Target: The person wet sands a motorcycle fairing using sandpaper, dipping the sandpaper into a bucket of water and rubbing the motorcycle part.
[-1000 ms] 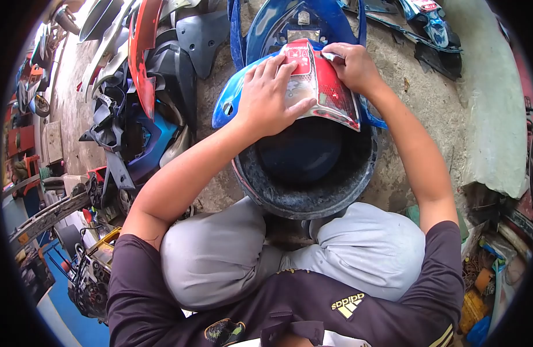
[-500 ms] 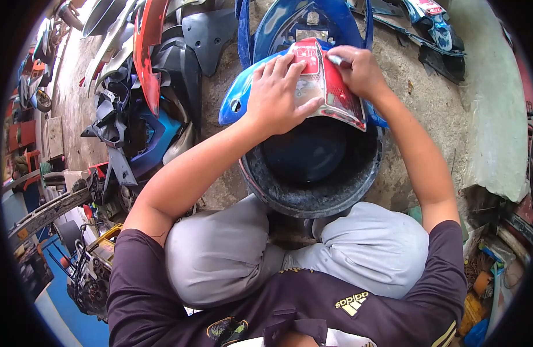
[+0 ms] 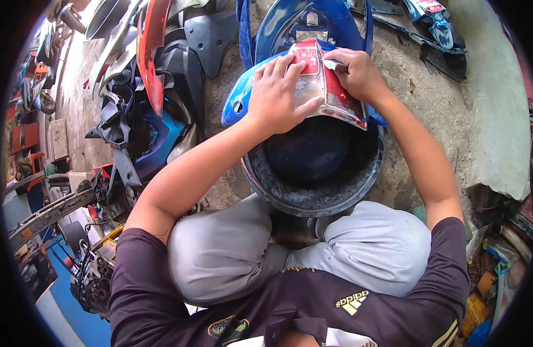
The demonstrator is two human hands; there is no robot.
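A motorcycle body panel (image 3: 310, 92), blue with a red and silver middle part, rests across the rim of a round black tub (image 3: 312, 207) in front of my knees. My left hand (image 3: 278, 95) lies on the panel's left side, fingers spread and pressed flat against it. On the right side, my right hand (image 3: 359, 75) pinches a small pale piece (image 3: 334, 65) against the red part. Most of that piece hides under the fingers, so I cannot tell its kind. The red surface beneath the right hand looks scuffed and whitish in places.
A larger blue body panel (image 3: 304, 29) stands just beyond the tub. Black, red and white panels (image 3: 153, 63) are heaped at the left. An engine (image 3: 93, 283) sits at lower left, more panels (image 3: 431, 29) lie at upper right, and a pale slab (image 3: 498, 115) runs along the right.
My right hand has shifted slightly, its fingertips now further left and lower on the red part. My left hand stays in place on the panel. The view has moved a little.
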